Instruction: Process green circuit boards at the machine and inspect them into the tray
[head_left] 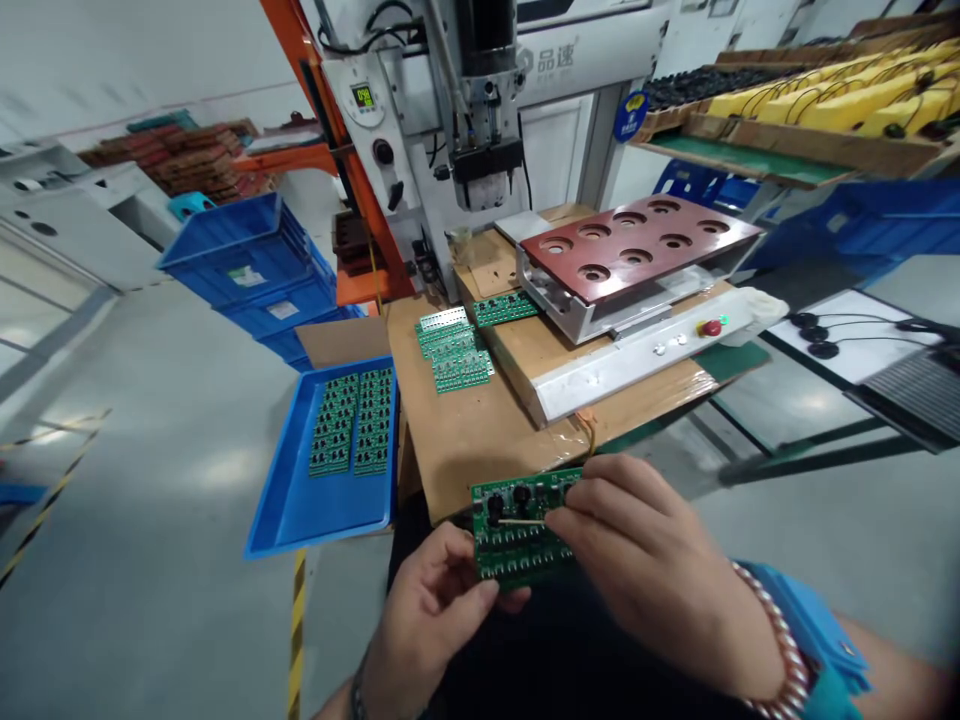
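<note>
Left hand (431, 610) pinching board (521, 550) at eight o'clock, right hand (652, 560) pinching stick (523, 522), tip at ten-o'clock knob (496, 507); likely probing, next wants steady board.

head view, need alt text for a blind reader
The left hand holds a green circuit board while the right hand holds a thin stick over it. Beyond, loose boards lie on a workbench by a machine; a blue tray holds stacked boards.

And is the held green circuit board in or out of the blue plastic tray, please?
Out: the left hand holds the green circuit board apart from the blue plastic tray.
</note>
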